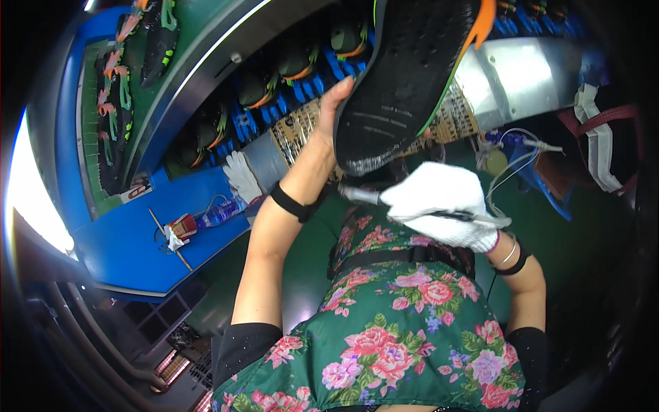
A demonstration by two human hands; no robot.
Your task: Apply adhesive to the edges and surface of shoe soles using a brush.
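Observation:
My bare left hand is closed on the edge of a black shoe, raised at the upper middle. The shoe's dark underside, dotted with small holes, faces me; it has a green rim and an orange flap at the upper right. Most of my left fingers are hidden behind it. Below the shoe, my right hand in a white knit glove is closed round a slim brush-like tool with a pale tip pointing left, apart from the shoe. A thin clear tube runs near the glove.
Behind is a curved metal conveyor, with several dark shoes on blue holders. On the blue table at left lie a white glove, a plastic bottle and a thin stick. More shoes stand on a green surface.

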